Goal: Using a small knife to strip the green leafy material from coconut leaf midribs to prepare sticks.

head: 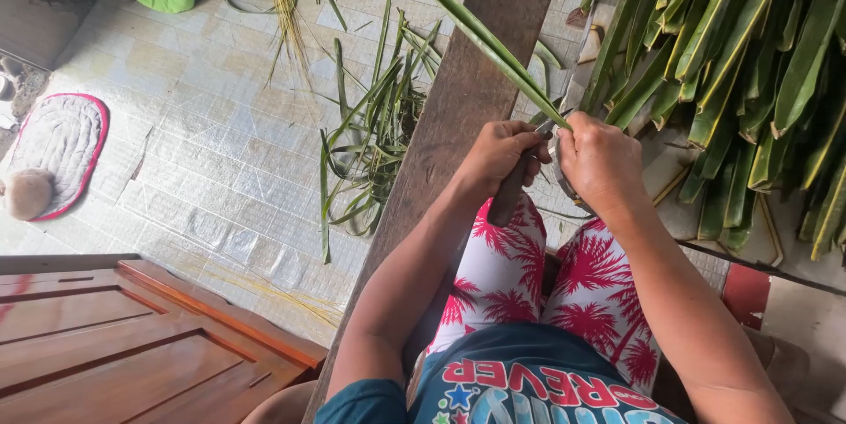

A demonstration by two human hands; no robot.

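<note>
Tiled floor strewn with green offcuts (pixel 370 137) is lying beneath a sloping wooden plank (pixel 458 98). From the head view, your left hand (pixel 498 155) is clenching a knife handle (pixel 509 197) while your right hand (pixel 599 164) is pinching a long palm leaf (pixel 480 36) just above your knees. Leaf looks light, springy and sharp-edged: grip near the blade.

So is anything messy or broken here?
Nothing looks broken. The only mess is a loose tangle of green leaf strips on the tiled floor, left of the wooden plank. The left hand grips a knife handle, and the right hand holds a long leaf.
</note>
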